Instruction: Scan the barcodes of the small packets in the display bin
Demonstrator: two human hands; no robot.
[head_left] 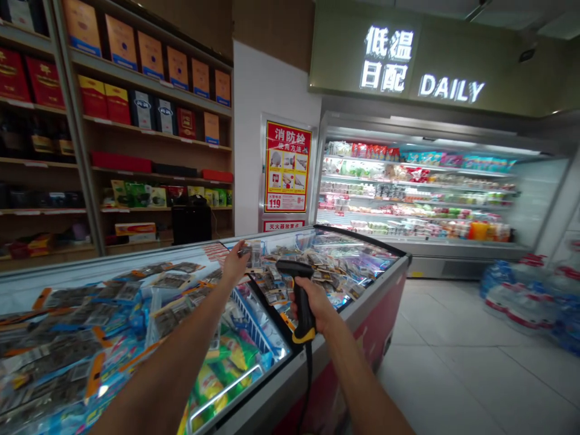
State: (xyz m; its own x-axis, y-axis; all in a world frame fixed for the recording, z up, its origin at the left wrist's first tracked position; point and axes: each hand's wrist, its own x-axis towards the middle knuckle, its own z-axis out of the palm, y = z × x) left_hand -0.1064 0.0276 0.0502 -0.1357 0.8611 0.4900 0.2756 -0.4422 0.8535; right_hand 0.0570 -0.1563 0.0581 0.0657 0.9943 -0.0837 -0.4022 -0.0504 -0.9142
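Note:
My right hand [315, 302] is wrapped round the grip of a black and yellow barcode scanner [302, 308], held upright over the front edge of the chest freezer [362, 300]. Its cable hangs down the freezer's front. My left hand [235, 264] reaches across to the far side, fingers closed on a small packet [255, 254] that is partly hidden and blurred. Around it, under and beside the glass, lie many flat packets [172, 281] with dark and orange parts. Green and yellow bags [226, 356] lie in the near section, beside a blue wire basket [256, 323].
Shelves [154, 130] with boxed goods stand behind the freezer on the left. A red fire-hydrant poster [289, 166] hangs on the wall. An open chiller [417, 193] holds packaged food at the back right. Bottled water packs [521, 302] stand on the tiled floor [453, 350].

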